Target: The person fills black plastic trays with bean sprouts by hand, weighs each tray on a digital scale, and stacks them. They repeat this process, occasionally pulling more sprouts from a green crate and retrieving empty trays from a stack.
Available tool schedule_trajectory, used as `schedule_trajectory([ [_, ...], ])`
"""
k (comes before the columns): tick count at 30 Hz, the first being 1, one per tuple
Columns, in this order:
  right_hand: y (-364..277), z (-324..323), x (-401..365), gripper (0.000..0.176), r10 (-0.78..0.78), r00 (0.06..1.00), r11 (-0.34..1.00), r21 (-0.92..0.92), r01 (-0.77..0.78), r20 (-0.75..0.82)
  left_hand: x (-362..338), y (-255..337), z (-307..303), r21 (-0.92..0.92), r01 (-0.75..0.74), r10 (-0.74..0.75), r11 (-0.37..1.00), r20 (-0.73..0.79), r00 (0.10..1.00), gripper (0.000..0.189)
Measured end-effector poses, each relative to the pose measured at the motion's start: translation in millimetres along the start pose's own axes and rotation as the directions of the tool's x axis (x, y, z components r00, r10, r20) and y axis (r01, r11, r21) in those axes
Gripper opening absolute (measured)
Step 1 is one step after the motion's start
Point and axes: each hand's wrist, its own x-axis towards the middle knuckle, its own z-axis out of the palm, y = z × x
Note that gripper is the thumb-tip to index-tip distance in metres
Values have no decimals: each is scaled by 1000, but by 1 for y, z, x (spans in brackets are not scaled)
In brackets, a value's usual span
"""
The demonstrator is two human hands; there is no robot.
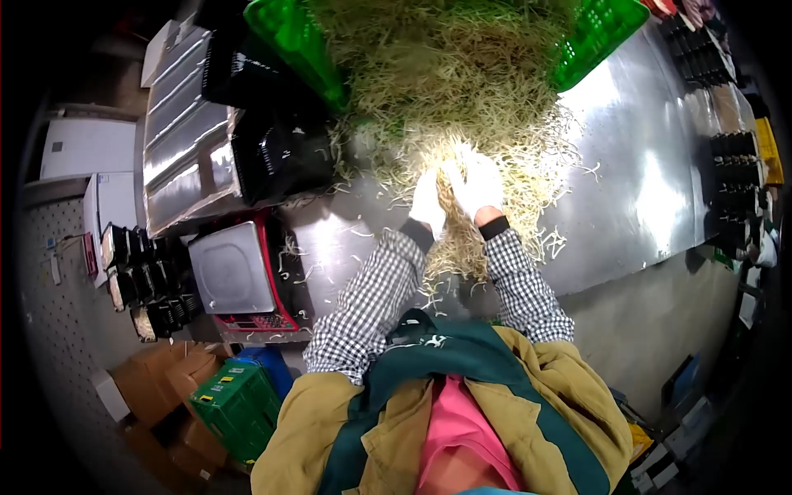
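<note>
A large heap of bean sprouts (445, 74) spills out of a green crate (598, 41) onto the metal table. At the heap's near edge, my left hand (427, 200) and my right hand (478, 183), both in white gloves, are close together with a clump of sprouts between them. The fingers curve around the clump, and glare washes out their tips. Loose sprouts lie under and around both hands.
A red scale (238, 268) with a grey plate stands at the left, near black trays (280, 148). The metal table (639, 181) extends right. Filled black trays are stacked far left, black trays far right. Cardboard boxes and a green box (238, 406) are lower left.
</note>
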Motion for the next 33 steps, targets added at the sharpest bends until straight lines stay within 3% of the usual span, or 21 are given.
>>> schedule_trajectory([
  [1,-19,-9,-7,54,-73,997,997,35,73,4,-13,5,-12,-130,-103,120,986,132,984,43],
  [3,-53,-27,-24,52,-212,977,972,104,209,17,-75,25,-23,-176,-47,67,983,106,992,39],
  [5,-73,-20,-39,55,-358,925,929,144,340,126,-87,14,-77,-284,-119,156,951,112,981,47],
  [6,-80,-10,-44,56,-423,891,904,144,403,166,-98,5,-113,374,-481,461,793,147,875,50],
  [7,-87,2,-47,57,-485,850,874,148,463,204,-110,5,-133,590,-487,499,644,159,852,52],
  [8,-89,15,-49,67,-438,799,894,103,436,413,-123,5,-154,768,-453,536,453,170,827,55],
  [10,-81,36,-57,75,-465,759,875,109,471,455,-156,18,-161,465,-121,196,877,-116,974,59],
  [11,-76,43,-61,79,-474,742,867,104,488,473,-169,24,-163,237,71,-28,969,-180,983,61],
  [13,-84,24,-85,109,-408,811,896,11,445,419,-208,57,-169,396,237,-186,887,-161,969,78],
  [14,-91,17,-101,113,-407,808,877,-67,476,426,-195,48,-213,593,138,-101,793,-96,990,80],
  [15,-98,13,-119,118,-403,804,852,-141,504,438,-197,42,-229,868,-169,134,467,120,984,89],
  [16,-100,17,-135,123,-455,770,840,-71,537,447,-207,46,-227,942,-336,355,-27,323,877,100],
  [19,-99,48,-155,120,-486,686,723,-192,664,542,-199,89,-168,673,-159,206,-723,429,880,116],
  [20,-106,48,-144,118,-417,721,740,-254,623,553,-181,100,-162,627,-166,171,-761,441,881,123],
  [21,-93,64,-134,123,-479,809,803,-201,561,341,-162,112,-154,579,-177,134,-796,454,881,129],
  [23,-102,49,-102,129,-291,861,840,-320,438,416,-123,129,-148,470,-237,25,-850,485,874,134],
  [25,-103,45,-81,134,-200,821,820,-368,439,534,-104,138,-138,518,-266,-45,-813,399,916,142],
  [26,-103,48,-77,139,-208,789,822,-334,461,577,-100,136,-139,508,-264,-50,-820,396,917,130],
  [30,-107,56,-65,114,-228,696,863,-190,468,681,-77,136,-155,521,-264,-68,-812,365,928,80],
  [31,-112,44,-60,111,-195,654,847,-211,488,731,-88,138,-162,551,-314,-4,-773,491,871,50],
  [33,-101,40,-57,109,-171,612,833,-218,508,772,-94,138,-192,585,-364,43,-725,566,823,47],
])
